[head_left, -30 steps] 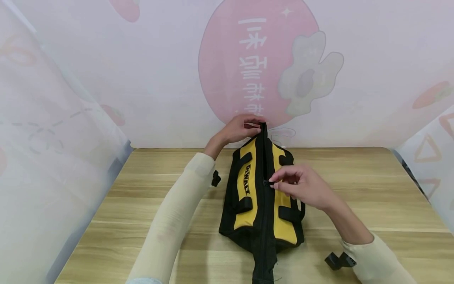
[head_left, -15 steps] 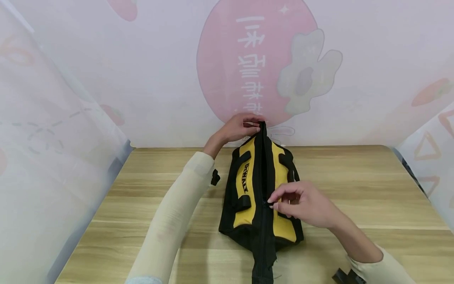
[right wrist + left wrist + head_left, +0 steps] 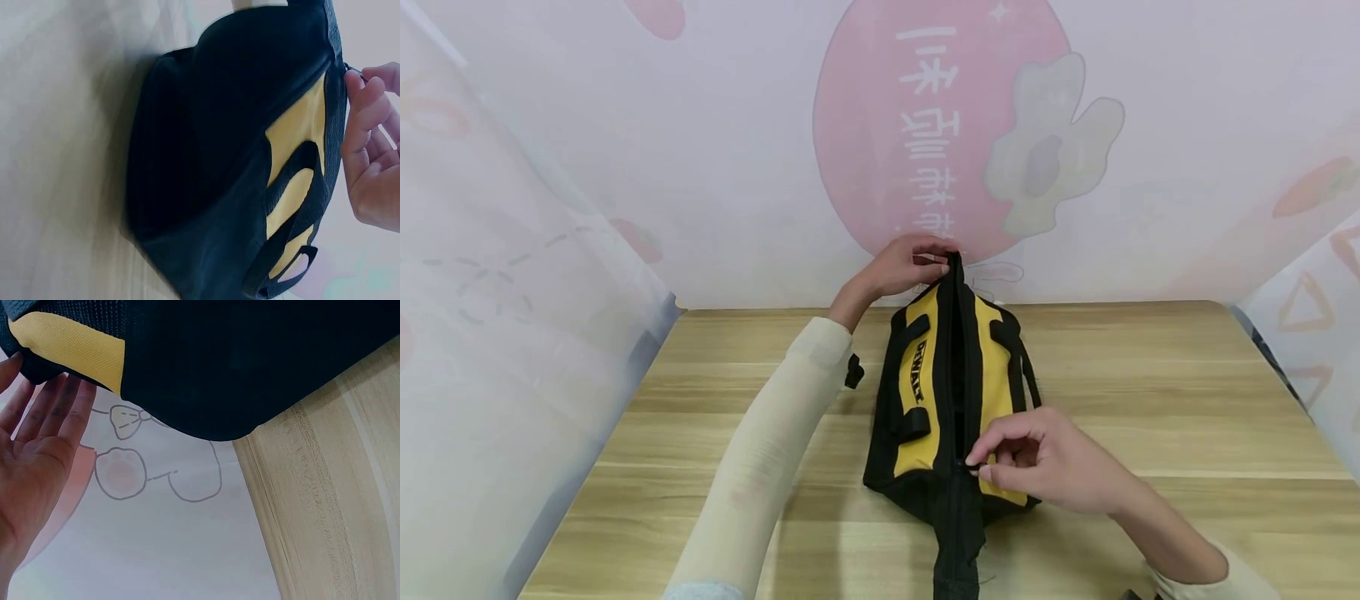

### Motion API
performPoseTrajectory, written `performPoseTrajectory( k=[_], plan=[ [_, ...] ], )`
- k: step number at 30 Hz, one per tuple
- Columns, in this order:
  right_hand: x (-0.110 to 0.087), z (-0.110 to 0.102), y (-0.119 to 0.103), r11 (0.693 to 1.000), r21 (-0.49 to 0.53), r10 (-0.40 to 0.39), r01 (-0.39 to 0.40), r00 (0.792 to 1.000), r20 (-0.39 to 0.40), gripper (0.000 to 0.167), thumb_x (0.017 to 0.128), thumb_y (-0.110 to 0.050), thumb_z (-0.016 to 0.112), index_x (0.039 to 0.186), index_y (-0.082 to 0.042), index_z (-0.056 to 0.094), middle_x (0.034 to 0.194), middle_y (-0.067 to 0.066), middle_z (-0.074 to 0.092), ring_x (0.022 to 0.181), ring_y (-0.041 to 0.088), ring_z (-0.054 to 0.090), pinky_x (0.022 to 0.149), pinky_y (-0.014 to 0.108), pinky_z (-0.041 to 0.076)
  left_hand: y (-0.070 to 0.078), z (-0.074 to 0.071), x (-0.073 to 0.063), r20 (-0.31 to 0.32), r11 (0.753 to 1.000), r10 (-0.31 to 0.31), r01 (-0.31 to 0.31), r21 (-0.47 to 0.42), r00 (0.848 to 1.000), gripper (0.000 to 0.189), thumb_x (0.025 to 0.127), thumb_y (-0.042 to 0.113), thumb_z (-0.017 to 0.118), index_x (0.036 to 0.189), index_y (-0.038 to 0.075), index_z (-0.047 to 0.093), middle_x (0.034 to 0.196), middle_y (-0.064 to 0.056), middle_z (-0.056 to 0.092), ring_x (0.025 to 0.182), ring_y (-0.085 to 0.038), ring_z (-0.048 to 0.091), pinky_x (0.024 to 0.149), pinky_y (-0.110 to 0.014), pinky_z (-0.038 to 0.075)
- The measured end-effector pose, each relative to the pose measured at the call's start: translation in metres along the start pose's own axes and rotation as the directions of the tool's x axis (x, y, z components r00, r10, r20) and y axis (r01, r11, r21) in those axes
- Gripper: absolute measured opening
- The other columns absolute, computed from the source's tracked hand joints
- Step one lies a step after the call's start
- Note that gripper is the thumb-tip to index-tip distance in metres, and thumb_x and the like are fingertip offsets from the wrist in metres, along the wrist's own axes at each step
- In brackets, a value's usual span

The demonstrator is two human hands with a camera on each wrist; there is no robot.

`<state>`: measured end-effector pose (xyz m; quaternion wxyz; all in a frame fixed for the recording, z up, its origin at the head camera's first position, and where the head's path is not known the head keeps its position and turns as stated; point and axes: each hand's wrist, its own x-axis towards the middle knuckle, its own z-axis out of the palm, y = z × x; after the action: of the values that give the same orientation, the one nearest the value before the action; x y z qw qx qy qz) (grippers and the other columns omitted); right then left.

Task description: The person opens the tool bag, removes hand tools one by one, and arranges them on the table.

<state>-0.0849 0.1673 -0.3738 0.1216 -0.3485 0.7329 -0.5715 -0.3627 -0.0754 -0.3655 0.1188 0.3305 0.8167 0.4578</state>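
A black and yellow tool bag (image 3: 917,458) lies lengthwise on the wooden table, its top zipper partly open as a dark slit. At its far end my left hand (image 3: 904,268) pinches the black end tab of the zipper strip (image 3: 955,268). In the left wrist view the left hand (image 3: 44,450) has its fingertips at the bag's edge. My right hand (image 3: 1051,462) pinches the small zipper pull near the bag's close end. The right wrist view shows thumb and finger of the right hand (image 3: 375,125) on that zipper pull (image 3: 353,67), beside the strap handles (image 3: 300,187).
The wooden table (image 3: 715,433) reaches out on both sides of the bag. A pale printed curtain (image 3: 737,150) hangs behind the table's far edge and along the sides. A loose black zipper tail (image 3: 957,567) hangs toward me from the bag's close end.
My right hand has drawn the zipper pull toward me along the bag, and the slit behind it has grown longer. The left hand keeps its hold on the far end.
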Motion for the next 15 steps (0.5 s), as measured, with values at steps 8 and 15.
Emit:
performPoseTrajectory(
  k=[8,15],
  plan=[
    [-0.005,0.010,-0.005,0.997,0.082,-0.010,0.003,0.996,0.083,0.022,0.096,0.003,0.074,0.103,-0.017,0.081,0.088,0.006,0.075,0.065,0.003,0.059,0.048,0.020,0.050,-0.002,0.000,0.000,-0.004,1.000,0.007,-0.007,0.024,1.000,0.045,0.106,0.017,0.066,0.151,0.011,0.062,0.154,-0.008,0.062,0.136,-0.025,0.065,0.103,-0.037,0.062],
    [-0.008,0.017,-0.006,0.995,0.081,-0.066,0.058,0.992,0.111,0.023,0.095,0.004,0.074,0.103,-0.017,0.081,0.087,0.006,0.076,0.065,-0.001,0.057,0.047,0.018,0.050,-0.002,0.001,-0.004,0.006,1.000,-0.012,0.012,0.014,1.000,0.046,0.107,0.017,0.066,0.152,0.012,0.061,0.154,-0.008,0.062,0.136,-0.025,0.066,0.104,-0.037,0.062]
  ],
)
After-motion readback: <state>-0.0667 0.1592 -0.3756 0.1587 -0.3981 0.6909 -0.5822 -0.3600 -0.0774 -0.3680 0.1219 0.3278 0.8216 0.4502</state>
